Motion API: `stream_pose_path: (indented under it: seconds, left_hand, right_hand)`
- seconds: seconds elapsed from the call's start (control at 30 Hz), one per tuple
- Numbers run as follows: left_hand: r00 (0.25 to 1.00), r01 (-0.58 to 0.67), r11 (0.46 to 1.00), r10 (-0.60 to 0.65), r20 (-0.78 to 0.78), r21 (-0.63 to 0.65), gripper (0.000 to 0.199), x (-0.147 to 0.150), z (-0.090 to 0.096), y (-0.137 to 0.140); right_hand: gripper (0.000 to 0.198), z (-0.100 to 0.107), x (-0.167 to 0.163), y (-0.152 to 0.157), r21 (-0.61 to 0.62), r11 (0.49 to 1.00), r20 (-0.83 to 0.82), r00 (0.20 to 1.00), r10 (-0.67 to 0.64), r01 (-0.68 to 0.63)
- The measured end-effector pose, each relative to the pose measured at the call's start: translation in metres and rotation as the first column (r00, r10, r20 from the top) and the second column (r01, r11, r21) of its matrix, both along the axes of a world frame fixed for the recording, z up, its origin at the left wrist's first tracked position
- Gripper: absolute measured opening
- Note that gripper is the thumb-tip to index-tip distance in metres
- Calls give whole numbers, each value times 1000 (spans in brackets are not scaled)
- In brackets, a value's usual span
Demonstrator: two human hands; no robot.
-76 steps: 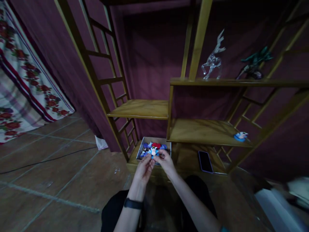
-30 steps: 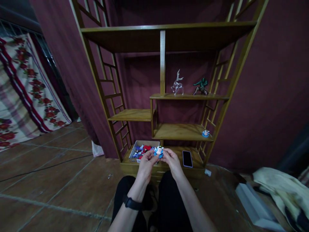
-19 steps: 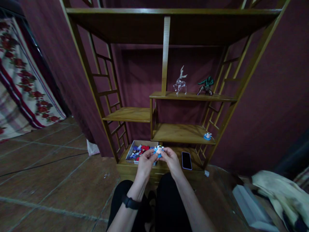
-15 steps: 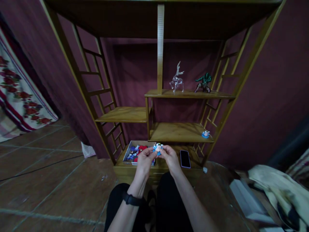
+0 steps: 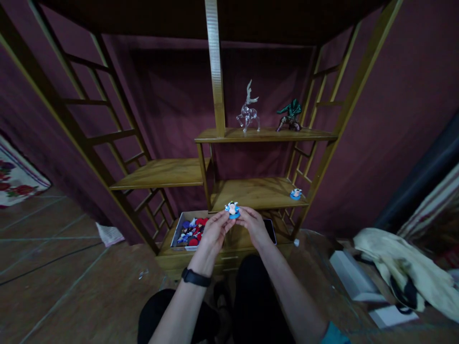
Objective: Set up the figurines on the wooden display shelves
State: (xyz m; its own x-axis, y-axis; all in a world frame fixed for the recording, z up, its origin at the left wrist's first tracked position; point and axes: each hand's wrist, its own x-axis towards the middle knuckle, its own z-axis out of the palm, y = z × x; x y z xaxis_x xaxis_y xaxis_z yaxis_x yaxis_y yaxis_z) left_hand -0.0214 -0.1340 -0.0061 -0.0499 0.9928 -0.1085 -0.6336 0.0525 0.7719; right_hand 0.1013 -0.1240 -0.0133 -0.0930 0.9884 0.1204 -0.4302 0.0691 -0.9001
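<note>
A small white-and-blue figurine [image 5: 233, 209] on a round blue base is held up between my two hands, in front of the lower shelf. My left hand [image 5: 215, 230] pinches it from the left side, with a black band on that wrist. From the right, the fingers of my right hand [image 5: 252, 226] grip its base. A similar figurine [image 5: 296, 194] stands at the right end of the low middle shelf. Left of my hands, an open cardboard box [image 5: 176, 235] holds several red, blue and purple figures.
A clear deer figurine [image 5: 248, 114] and a green-cloaked figure [image 5: 290, 114] stand on the upper right shelf [image 5: 265, 135]. A phone [image 5: 269, 230] lies partly behind my right hand. White boxes [image 5: 358, 277] and a pale cloth [image 5: 401, 267] are on the floor at the right.
My view has shifted closer to the shelf and to the right. The figurine in my hands is now raised slightly, with its blue base more visible. Both hands still hold it.
</note>
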Motion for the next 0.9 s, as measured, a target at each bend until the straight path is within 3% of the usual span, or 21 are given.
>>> stream_pose_path:
  seconds: [0.17, 0.4, 0.67, 0.9]
  left_hand:
    - [999, 27, 998, -24, 36, -64, 10, -3, 0, 7]
    - [1000, -12, 999, 12, -1, -34, 10, 4, 5, 13]
    - [984, -118, 992, 124, -125, 52, 34, 1, 2, 23]
    - [979, -133, 987, 146, -141, 95, 36, -6, -3, 27]
  right_hand:
    - [35, -2, 0, 5, -14, 999, -52, 998, 41, -42]
    - [34, 1, 2, 11, -25, 1000, -33, 999, -2, 2]
    - [33, 0, 1, 25, 15, 998, 7, 998, 56, -56]
    - [34, -5, -3, 40, 110, 993, 106, 994, 24, -35]
